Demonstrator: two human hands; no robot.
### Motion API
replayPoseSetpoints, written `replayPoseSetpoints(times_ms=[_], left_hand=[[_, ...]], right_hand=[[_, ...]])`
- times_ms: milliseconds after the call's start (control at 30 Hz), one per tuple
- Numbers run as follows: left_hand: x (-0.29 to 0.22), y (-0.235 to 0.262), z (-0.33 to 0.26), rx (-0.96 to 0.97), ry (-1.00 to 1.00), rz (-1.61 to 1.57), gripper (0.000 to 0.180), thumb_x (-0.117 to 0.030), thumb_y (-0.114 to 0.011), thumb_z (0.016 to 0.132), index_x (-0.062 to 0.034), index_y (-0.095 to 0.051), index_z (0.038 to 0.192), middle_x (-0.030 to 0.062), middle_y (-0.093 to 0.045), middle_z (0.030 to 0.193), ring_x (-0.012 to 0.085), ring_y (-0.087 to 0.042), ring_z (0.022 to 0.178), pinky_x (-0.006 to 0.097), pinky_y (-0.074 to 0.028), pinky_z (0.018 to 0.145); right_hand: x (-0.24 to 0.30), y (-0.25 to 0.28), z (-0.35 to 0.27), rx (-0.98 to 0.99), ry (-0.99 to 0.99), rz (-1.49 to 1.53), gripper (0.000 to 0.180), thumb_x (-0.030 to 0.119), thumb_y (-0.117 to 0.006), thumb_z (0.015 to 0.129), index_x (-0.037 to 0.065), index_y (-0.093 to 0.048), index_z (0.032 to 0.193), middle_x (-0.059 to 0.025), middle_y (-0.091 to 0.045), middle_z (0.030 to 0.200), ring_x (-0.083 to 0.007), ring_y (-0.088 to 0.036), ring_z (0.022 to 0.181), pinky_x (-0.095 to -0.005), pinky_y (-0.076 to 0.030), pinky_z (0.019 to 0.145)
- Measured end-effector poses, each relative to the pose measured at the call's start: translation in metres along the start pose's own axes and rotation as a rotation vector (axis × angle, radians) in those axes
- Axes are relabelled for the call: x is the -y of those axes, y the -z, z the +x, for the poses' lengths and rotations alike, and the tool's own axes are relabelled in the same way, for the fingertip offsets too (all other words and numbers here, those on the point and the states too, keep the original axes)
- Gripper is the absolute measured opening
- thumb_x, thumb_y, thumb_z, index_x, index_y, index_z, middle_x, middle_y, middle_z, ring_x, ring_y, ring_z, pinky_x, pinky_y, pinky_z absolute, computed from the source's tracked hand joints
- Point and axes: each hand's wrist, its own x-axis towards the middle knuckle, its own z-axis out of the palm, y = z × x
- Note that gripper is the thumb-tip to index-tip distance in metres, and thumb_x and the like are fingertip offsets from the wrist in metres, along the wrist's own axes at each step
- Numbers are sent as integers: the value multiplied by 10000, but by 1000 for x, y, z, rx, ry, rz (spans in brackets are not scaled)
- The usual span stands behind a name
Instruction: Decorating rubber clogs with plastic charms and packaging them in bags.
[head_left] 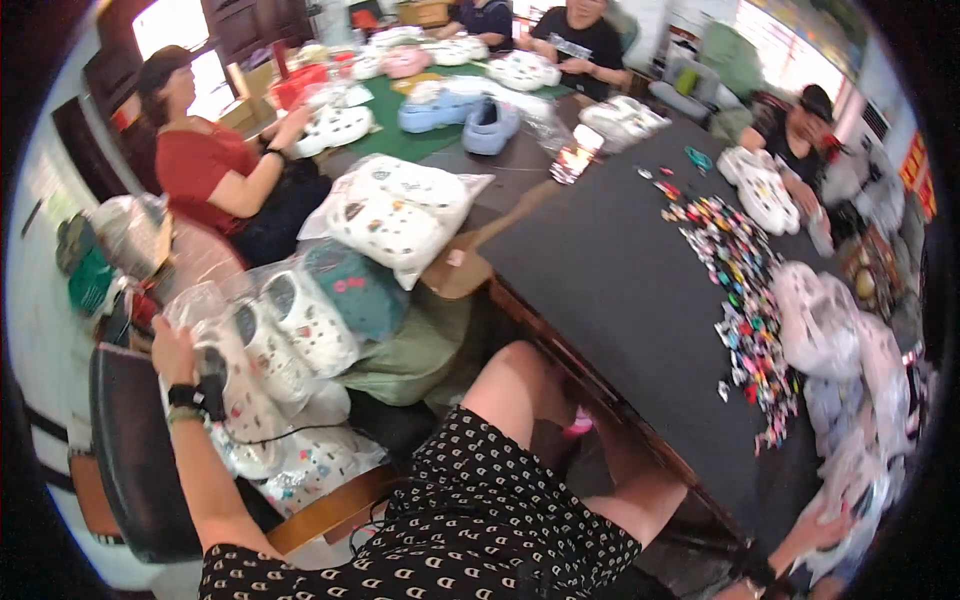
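Observation:
My left hand (175,348) is closed on the edge of a clear plastic bag beside the chair. Several white clogs (312,322) with small charms lie in clear bags next to it, on a heap beside me. A dark strap circles my left wrist. At the lower right, my right hand (822,530) reaches to a translucent plastic bag (860,490) at the table's edge. Its fingers seem closed on the plastic, though the film partly covers them.
Colourful shoe charms (735,290) lie scattered on the dark table (600,270). A bagged pair of white clogs (405,210) sits at its near left corner. Blue clogs (490,125) stand farther back. Several people work around the table. A dark chair (130,450) is at my left.

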Motion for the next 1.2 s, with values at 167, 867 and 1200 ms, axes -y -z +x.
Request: replayPoseSetpoints(times_ms=[167,867,1200], left_hand=[[-43,12,-5,39,-166,-121,192,-190,-611,894,-89,-525,1033,258,-642,817,459,-630,828,524,-460,672],[-229,166,-3,-11,-512,-987,164,-135,-623,946,-12,-608,1053,15,-600,980,109,-537,950,238,-400,879],[-403,201,-41,270,-1043,-1357,217,-74,-724,828,-31,-658,1031,17,-649,971,106,-569,901,248,-428,846]], right_hand=[[75,88,59,95,-120,220,326,216,-572,963,19,-570,1223,-252,-371,1465,-394,-295,1401,-512,-250,1132],[292,144,46,463,-54,933,299,9,-599,807,26,-554,1102,-277,-306,1486,-448,-353,1329,-551,-292,1060],[304,142,47,501,25,852,303,4,-536,735,23,-568,1036,-232,-386,1449,-422,-381,1326,-524,-326,1038]])
